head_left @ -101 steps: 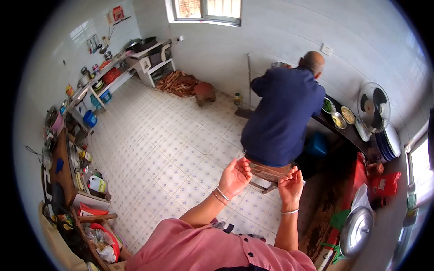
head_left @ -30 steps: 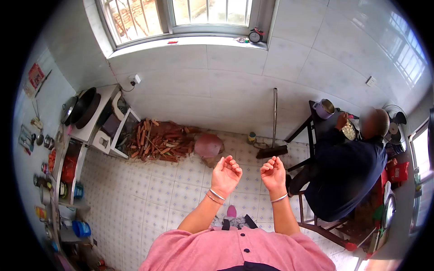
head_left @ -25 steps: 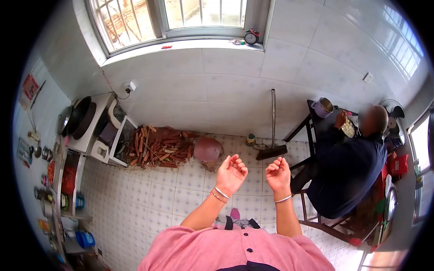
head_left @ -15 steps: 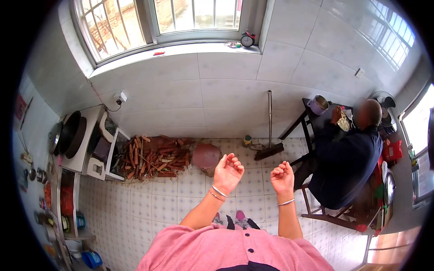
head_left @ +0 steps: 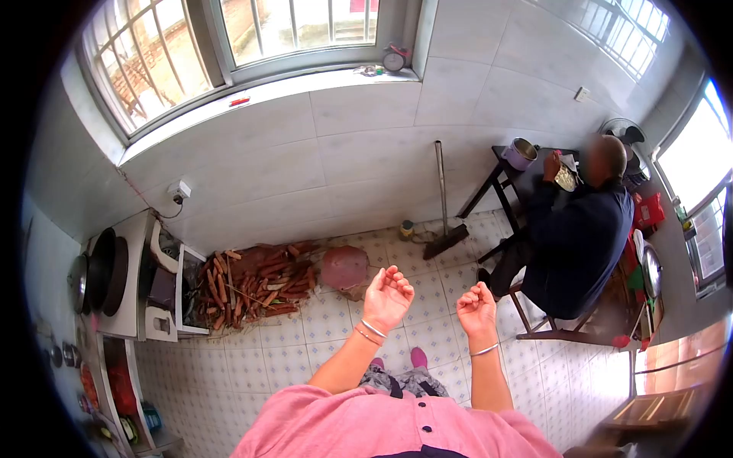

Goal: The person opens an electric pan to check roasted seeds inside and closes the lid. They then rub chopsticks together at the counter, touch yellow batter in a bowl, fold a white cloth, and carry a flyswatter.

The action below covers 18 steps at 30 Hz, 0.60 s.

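My left hand (head_left: pixel 388 299) is raised in front of me, palm turned up, its fingers loosely curled and apart with nothing in them. To its right, my right hand (head_left: pixel 476 311) is held up too, its fingers bent more tightly over the palm and no object visible in it. Neither hand touches anything. Below them are my pink shirt and pink shoes (head_left: pixel 418 357) on the tiled floor. Beyond my left hand sits a reddish-brown rounded object (head_left: pixel 345 267). A broom (head_left: pixel 445 241) leans on the wall beyond my right hand.
At right, a person in dark clothes (head_left: pixel 584 252) sits at a black table (head_left: pixel 527 179) with a pot (head_left: pixel 520 154) and a bowl of food (head_left: pixel 566 178). Split firewood (head_left: pixel 256 282) lies by the left stove (head_left: pixel 137 275). A jar (head_left: pixel 406 229) stands near the wall.
The view has tilted and shifted, so the room appears moved left and my shoes show more. My hands stay raised and apart; the right fingers look slightly more curled.
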### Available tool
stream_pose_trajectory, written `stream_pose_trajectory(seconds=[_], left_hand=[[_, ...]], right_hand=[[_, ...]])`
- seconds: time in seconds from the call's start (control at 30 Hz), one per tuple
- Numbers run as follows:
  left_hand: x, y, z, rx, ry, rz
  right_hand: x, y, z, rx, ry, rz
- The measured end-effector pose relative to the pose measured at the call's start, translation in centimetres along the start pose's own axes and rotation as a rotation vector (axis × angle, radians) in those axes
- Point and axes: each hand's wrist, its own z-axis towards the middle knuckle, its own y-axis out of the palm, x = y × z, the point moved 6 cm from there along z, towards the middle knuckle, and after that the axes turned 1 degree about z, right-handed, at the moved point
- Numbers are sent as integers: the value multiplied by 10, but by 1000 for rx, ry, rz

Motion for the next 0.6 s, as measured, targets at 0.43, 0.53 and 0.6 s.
stream_pose_trajectory(seconds=[0.43, 0.53, 0.6], left_hand=[[-20, -13, 9, -52, -167, -21], [-30, -17, 9, -22, -202, -13], [-39, -19, 8, -28, -214, 2]], right_hand=[[-4, -15, -35, 88, -140, 101], [-10, -14, -45, 88, -150, 110], [-16, -17, -54, 95, -184, 122]])
